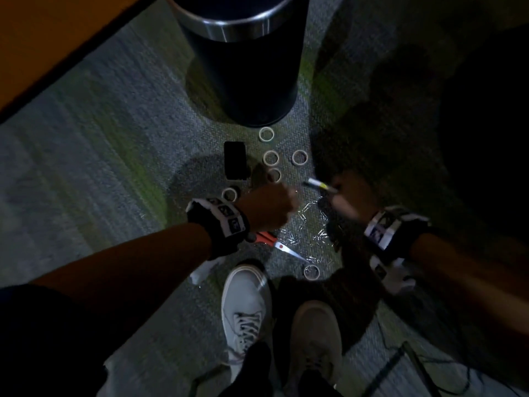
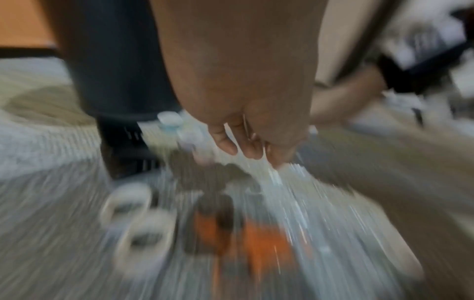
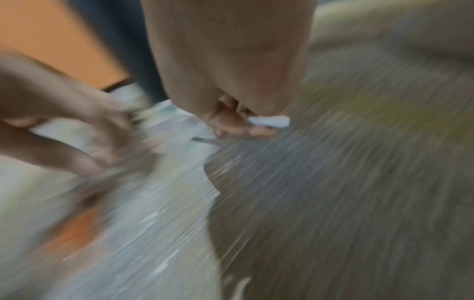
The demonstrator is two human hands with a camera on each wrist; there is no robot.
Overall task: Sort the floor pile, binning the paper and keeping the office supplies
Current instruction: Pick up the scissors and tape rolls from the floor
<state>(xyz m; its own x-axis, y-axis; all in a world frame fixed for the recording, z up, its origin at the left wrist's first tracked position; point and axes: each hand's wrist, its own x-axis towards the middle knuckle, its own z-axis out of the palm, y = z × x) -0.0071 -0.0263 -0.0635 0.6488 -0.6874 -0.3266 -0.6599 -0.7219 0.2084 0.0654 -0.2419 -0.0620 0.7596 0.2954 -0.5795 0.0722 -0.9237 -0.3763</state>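
Note:
Silver paper clips lie scattered on the grey carpet beside orange-handled scissors. My left hand hovers just above the clips; in the blurred left wrist view its fingertips are bunched, seemingly pinching a few clips. My right hand grips a white pen with a yellow band, which is also in the right wrist view as the pen between the fingers. Several tape rings sit further out. A torn white paper scrap lies under my left forearm.
A tall dark bin with a steel rim stands just beyond the pile. A black rectangular object lies left of the rings. My shoes are close behind the pile. Wooden furniture borders the upper left; cables trail at lower right.

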